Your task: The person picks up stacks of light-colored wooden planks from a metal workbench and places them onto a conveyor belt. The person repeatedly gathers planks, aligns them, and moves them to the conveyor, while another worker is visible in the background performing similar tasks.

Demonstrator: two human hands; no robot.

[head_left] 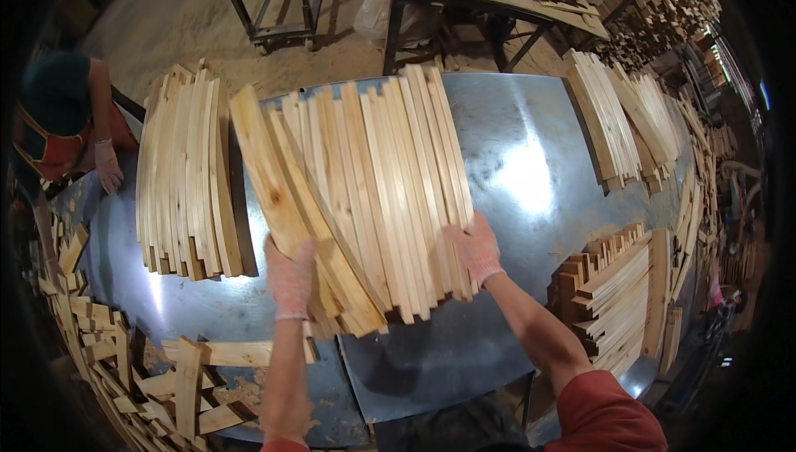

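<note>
Many slats (390, 195) were clamped between the left grip (290, 278) and right grip (474, 249), leftmost ones slanting, beside another stack (186, 178) on the table (489, 120).

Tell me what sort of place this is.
Probably a woodworking shop: rows of wooden strips on a shiny tabletop, short offcuts at lower left, and stacked wood at upper right.

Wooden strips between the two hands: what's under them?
Shiny metal tabletop shows beyond the right and near edges of the wooden strips; whatever lies directly beneath them is covered.
</note>
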